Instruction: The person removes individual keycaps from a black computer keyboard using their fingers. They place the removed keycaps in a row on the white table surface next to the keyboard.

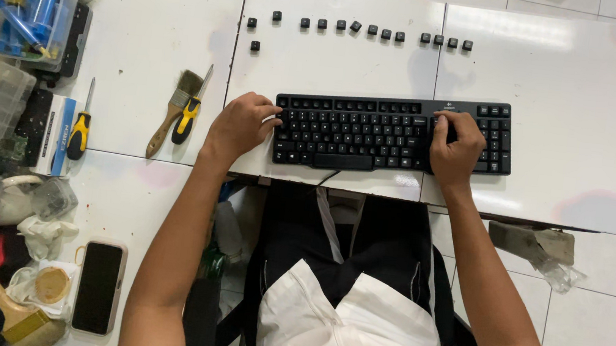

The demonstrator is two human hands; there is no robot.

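Observation:
A black keyboard (373, 132) lies on the white table (560, 93) near its front edge. My left hand (241, 124) rests at the keyboard's left end, fingers curled against its edge. My right hand (457, 147) lies on the right part of the keyboard, fingertips pressing near the top row beside the number pad. Several loose black keycaps (369, 30) sit in a row at the back of the table, with one more keycap (255, 46) a little nearer.
Left of my left hand lie a paintbrush (173, 109) and two yellow-handled screwdrivers (189, 113) (80, 130). A phone (98, 287) lies face up at lower left. Clear boxes, blue syringes (31, 14) and clutter fill the left edge.

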